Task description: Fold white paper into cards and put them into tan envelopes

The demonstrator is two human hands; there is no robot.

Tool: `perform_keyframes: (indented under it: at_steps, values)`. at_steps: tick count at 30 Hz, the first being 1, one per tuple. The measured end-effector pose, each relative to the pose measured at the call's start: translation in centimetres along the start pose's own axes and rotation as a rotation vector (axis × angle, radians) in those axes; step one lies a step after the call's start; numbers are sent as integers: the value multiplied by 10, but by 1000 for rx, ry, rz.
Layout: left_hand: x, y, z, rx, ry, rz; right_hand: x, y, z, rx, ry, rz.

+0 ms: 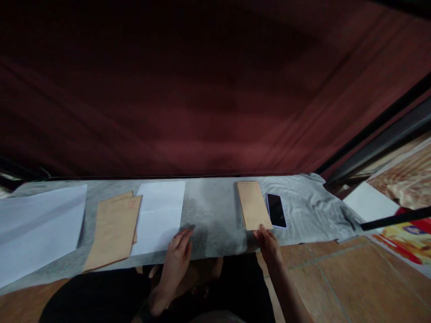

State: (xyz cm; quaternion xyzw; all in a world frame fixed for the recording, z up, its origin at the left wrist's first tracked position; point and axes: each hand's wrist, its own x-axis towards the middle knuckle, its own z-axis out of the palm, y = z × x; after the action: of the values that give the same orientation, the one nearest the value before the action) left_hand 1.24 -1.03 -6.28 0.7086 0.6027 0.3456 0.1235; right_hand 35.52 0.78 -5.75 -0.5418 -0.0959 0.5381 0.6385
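The envelope stack [255,206] lies on the grey cloth [212,197], right of centre. The right hand [268,246] pinches its near edge, thumb on top, fingers apparently beneath. The step in hand appears to be gripping the stack; a lift from here would call for firm thumb pressure and, for a single envelope, separation of the layers. The phone [276,210] lies just right of the stack. The left hand [178,251], fingers loosely curled, holds nothing visible beside the white paper [160,215]. Further left: brown envelopes [114,229], white sheet [37,229].
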Motion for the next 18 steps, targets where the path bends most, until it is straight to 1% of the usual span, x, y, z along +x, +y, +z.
perform_keyframes:
  at_steps: [3,6,8,10,13,15,16,18]
  values:
    - [-6,-26,-15,281,56,4,4,2,-1,5,33,-20]
    - [-13,-48,-23,464,74,1,6,3,-4,-73,9,1]
    - [-17,-57,-26,525,27,19,5,2,-7,-146,-13,41]
    - [-18,-62,-30,574,-52,27,5,1,-10,-206,-33,88]
    - [-15,-62,-38,606,-172,20,3,1,-13,-275,-59,129]
    - [-11,-60,-44,560,-219,22,1,1,-13,-305,-67,126]
    - [-10,-59,-48,515,-224,21,0,1,-13,-317,-69,121]
    - [-6,-57,-54,395,-177,-24,-4,1,-11,-337,-64,107]
